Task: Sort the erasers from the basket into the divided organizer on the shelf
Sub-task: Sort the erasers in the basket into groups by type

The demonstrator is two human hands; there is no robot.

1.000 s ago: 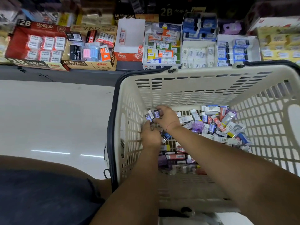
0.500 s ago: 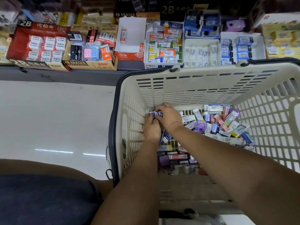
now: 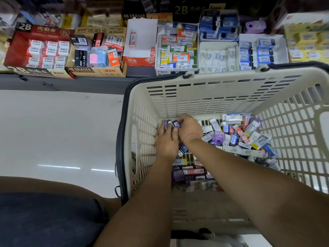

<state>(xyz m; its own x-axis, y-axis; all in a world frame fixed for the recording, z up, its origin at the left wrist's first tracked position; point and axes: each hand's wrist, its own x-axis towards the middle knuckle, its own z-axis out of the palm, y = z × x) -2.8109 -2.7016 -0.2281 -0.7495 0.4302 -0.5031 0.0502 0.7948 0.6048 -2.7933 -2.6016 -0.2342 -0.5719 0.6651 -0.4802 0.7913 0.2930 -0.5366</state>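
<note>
While both hands grip erasers (image 3: 171, 123), the basket (image 3: 204, 82) holds more.

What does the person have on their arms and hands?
Nothing much! Both arms are bare, with no sleeves showing. The left hand and right hand wear no gloves, and no rings or watch show. The only extra is a thin reddish thread round the right wrist.

Your right hand (image 3: 189, 128) and left hand (image 3: 166, 143) cover most of the dark erasers (image 3: 171, 123) they grip, so their count and labels cannot be told. Right of the grip the basket (image 3: 204, 106) is cut by the frame edge. Beyond the grip, the rearmost shelf boxes (image 3: 99, 20) blur.
</note>
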